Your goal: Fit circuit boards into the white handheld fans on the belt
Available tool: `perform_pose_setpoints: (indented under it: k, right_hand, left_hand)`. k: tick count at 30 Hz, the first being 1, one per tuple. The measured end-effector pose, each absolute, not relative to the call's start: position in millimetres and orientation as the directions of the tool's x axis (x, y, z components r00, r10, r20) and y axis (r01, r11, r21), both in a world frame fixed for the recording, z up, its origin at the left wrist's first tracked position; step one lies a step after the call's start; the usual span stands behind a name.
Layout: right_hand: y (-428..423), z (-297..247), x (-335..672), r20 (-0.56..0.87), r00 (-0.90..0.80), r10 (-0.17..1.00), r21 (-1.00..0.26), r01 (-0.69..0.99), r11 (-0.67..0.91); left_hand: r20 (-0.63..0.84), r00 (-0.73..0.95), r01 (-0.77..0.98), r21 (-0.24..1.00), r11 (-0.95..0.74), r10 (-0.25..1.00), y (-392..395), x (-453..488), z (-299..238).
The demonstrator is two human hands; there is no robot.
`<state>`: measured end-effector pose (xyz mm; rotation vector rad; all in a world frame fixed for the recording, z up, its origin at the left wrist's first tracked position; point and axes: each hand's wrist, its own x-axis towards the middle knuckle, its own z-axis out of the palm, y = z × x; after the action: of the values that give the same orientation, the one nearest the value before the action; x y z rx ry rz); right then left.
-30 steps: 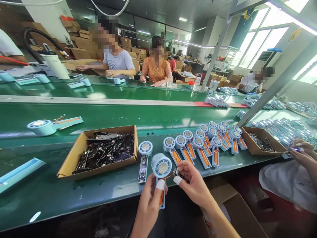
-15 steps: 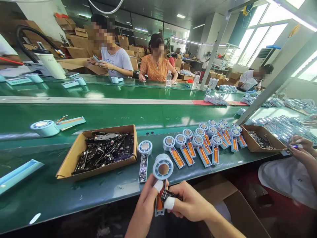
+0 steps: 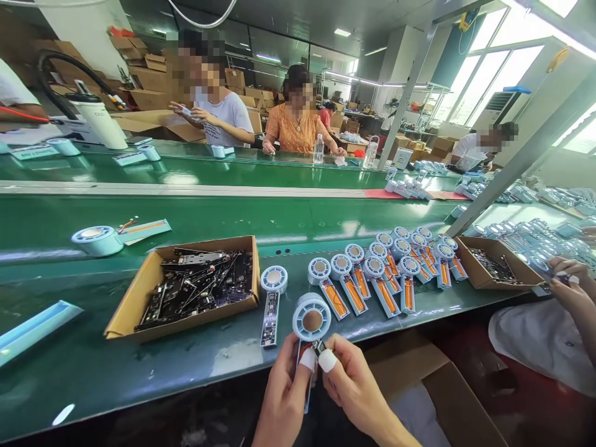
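Observation:
My left hand (image 3: 284,397) grips the handle of a light-blue fan unit (image 3: 311,320) with a round head, held upright over the table's near edge. My right hand (image 3: 350,388) pinches a small dark part against that handle just below the round head. Both thumbs wear white finger cots and meet at the handle. On the green table (image 3: 93,366) ahead lies a finished unit (image 3: 271,298) with a dark circuit board in its handle. A cardboard box of black circuit boards (image 3: 186,285) stands to the left. A row of several fan units with orange inserts (image 3: 386,273) lies to the right.
A green conveyor belt (image 3: 233,217) carries one fan unit (image 3: 100,239). A light-blue handle cover (image 3: 37,326) lies at the far left. Another worker's hands (image 3: 572,285) and a second box (image 3: 496,264) are on the right. People sit across the belt. A brown carton (image 3: 447,397) stands below the table.
My right hand has brought the small dark part from the right of the handle up under the fan's round head. Both thumbs now press together there.

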<state>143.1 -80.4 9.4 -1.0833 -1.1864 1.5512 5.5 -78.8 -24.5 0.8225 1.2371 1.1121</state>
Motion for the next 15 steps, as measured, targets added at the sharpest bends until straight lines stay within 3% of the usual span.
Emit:
perform_pose_setpoints:
  k: [6,12,15]
  right_hand:
    - [-98,-4,144,-0.011,-0.085,0.996,-0.995,0.095,-0.002]
    - [-99,-17,151,0.245,0.04,0.969,-0.926,0.306,0.222]
    - [-100,-19,150,0.412,0.023,0.911,-0.842,0.392,0.371]
  left_hand:
    - [-0.261,-0.161,-0.117,0.963,0.244,0.952,-69,12,-16]
    - [-0.437,0.067,-0.463,0.783,0.416,0.897,-69,11,-16]
    - [-0.449,0.065,-0.504,0.756,0.417,0.891,-73,11,-19]
